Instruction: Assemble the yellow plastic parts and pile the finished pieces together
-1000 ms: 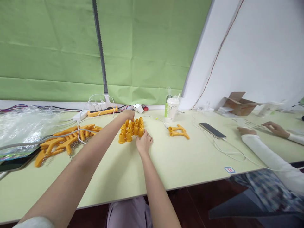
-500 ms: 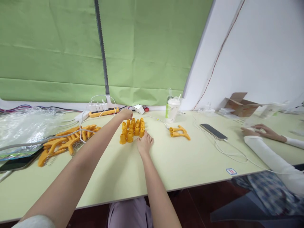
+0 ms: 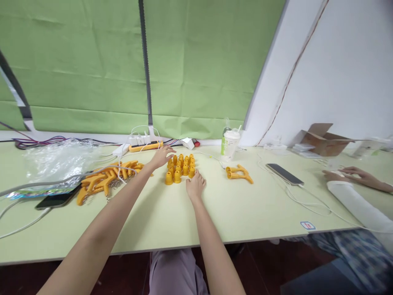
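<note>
Several yellow hollow plastic caps (image 3: 177, 177), wide-rimmed at the base, stand upright in a tight block on the pale table. My left hand (image 3: 162, 156) is at the block's back left corner, its fingers stretched over the edge of the caps and holding nothing. My right hand (image 3: 195, 184) rests on the table at the front right corner, fingers loosely spread, close beside the nearest cap; whether it touches is hard to tell. A pile of yellow plastic handles (image 3: 100, 180) with metal springs lies to the left. One yellow forked piece (image 3: 241, 174) lies to the right.
White cables and a yellow-black power strip (image 3: 145, 146) run along the back. A lidded cup (image 3: 230, 145) stands behind the forked piece. Phones (image 3: 285, 174) lie at both sides, and clear plastic bags (image 3: 61, 159) at left. Another person's hands (image 3: 346, 175) are at far right.
My left hand has drawn back to the left from the rear of the caps, and its fingers have straightened. My right hand stays beside the caps. The view has turned left.
</note>
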The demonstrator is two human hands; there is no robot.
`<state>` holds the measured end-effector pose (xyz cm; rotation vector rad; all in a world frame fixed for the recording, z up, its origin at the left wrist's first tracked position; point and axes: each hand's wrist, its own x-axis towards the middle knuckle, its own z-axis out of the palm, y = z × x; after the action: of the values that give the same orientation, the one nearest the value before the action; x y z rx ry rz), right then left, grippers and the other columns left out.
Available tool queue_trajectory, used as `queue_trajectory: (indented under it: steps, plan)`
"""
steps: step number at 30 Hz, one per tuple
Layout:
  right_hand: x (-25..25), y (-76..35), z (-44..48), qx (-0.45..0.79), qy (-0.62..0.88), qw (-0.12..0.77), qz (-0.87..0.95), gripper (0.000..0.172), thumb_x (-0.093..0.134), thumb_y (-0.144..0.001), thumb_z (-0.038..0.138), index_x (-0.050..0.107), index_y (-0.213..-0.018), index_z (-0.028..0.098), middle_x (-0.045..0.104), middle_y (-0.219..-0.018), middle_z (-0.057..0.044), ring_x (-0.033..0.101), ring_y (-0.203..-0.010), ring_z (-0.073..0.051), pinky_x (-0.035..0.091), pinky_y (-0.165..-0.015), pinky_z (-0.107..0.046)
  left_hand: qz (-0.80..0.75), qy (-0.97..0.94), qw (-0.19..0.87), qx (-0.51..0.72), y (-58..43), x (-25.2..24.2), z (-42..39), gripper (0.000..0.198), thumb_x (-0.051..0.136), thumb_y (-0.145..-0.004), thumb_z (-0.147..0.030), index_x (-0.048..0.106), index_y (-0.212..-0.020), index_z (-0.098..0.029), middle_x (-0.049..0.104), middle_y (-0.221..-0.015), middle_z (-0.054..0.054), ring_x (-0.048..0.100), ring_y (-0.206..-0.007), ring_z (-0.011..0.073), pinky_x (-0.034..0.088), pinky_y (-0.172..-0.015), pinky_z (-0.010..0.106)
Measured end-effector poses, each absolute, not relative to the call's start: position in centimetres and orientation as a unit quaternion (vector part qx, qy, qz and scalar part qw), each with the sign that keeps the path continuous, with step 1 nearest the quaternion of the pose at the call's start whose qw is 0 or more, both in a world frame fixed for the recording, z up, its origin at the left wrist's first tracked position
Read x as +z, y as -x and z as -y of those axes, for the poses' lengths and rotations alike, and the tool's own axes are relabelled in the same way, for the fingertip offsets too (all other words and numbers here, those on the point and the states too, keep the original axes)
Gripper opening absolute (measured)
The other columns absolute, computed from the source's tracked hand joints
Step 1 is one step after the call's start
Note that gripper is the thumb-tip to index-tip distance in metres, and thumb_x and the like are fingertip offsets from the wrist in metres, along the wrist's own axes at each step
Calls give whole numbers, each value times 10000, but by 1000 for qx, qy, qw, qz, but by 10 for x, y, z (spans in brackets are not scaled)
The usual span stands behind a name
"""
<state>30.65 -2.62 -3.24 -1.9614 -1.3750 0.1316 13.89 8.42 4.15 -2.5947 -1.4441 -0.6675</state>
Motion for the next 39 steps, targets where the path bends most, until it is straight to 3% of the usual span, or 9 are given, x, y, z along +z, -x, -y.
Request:
queue_trajectory:
  steps: [6,11,15,20,24,30,39]
  plan:
    - [-30,-306,28,56,762,358,537,567,503,-790,141,406,-1344,70,552,-1285,-191,472,-1217,-271,195,-1054,-391,454,878,57,-139,-157,44,-89,408,320,-946,-374,585,-1252,-325,454,-1422,21,401,-1265,220,320,-1046,378]
    - [-30,-307,28,52,760,358,540,558,508,-797,148,410,-1344,100,555,-1288,-181,470,-1223,-271,189,-1055,-393,460,880,86,-78,-178,58,-98,310,501,-871,-270,678,-1125,-247,625,-1224,81,502,-1162,240,348,-986,369]
    - [-32,-308,26,50,758,360,542,557,506,-796,144,410,-1343,96,561,-1281,-177,468,-1224,-283,190,-1057,-399,447,890,66,-58,-188,68,-100,251,603,-788,-215,723,-1008,-228,702,-1065,63,577,-1073,216,385,-933,320]
    - [-36,-309,24,42,755,366,542,564,501,-790,139,403,-1343,90,574,-1256,-184,473,-1216,-285,206,-1043,-398,446,892,45,-64,-190,71,-100,202,628,-744,-158,739,-907,-201,726,-960,62,636,-941,196,431,-848,285]
    - [-38,-310,22,38,749,374,546,555,486,-781,130,412,-1329,93,573,-1254,-187,471,-1218,-287,213,-1033,-404,444,891,28,-93,-191,65,-106,283,700,-693,-166,719,-973,-206,725,-941,53,643,-904,195,442,-781,264]
    - [-38,-310,21,49,741,399,537,613,482,-766,120,352,-1365,90,559,-1279,-196,484,-1210,-297,221,-1032,-422,441,891,39,-104,-192,61,-111,214,678,-660,-72,745,-826,-188,728,-881,66,646,-826,186,426,-743,257]
    - [-35,-309,22,74,740,415,525,681,474,-764,117,264,-1412,94,529,-1318,-189,485,-1202,-302,228,-1039,-419,448,889,21,-94,-192,57,-116,226,704,-656,-142,722,-871,-207,727,-916,46,639,-865,193,404,-711,241]
